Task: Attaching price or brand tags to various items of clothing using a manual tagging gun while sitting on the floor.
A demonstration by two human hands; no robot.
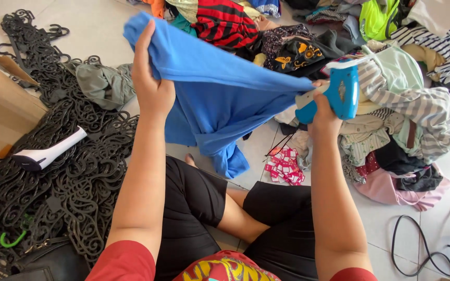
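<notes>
She sits cross-legged on the tiled floor (100,31) with a blue shirt (220,99) stretched up between her two hands. The left hand (152,86) is closed on the shirt's upper edge at about ten o'clock from her lap, fingers curled over the fold and thumb behind it. The right hand (323,112), at about two o'clock, is wrapped around the grip of a blue tagging gun (339,92), whose nose is pressed against the shirt's right end; whether those fingers also pinch the cloth I cannot tell. The rest of the shirt hangs down between her arms toward her knees. On the floor just beyond her knees, at twelve o'clock, lies a small heap of red tags (286,166). From one o'clock round to three o'clock sprawls a big pile of clothes (407,104), stripes, greens and pinks all mixed. To her left, from eight to eleven o'clock, black hangers (74,171) lie spread in a thick mat, with a white handheld scanner (48,152) resting on top of them. A grey-green garment (105,83) sits crumpled at the hangers' far edge. Black cables (417,250) loop at four o'clock.
</notes>
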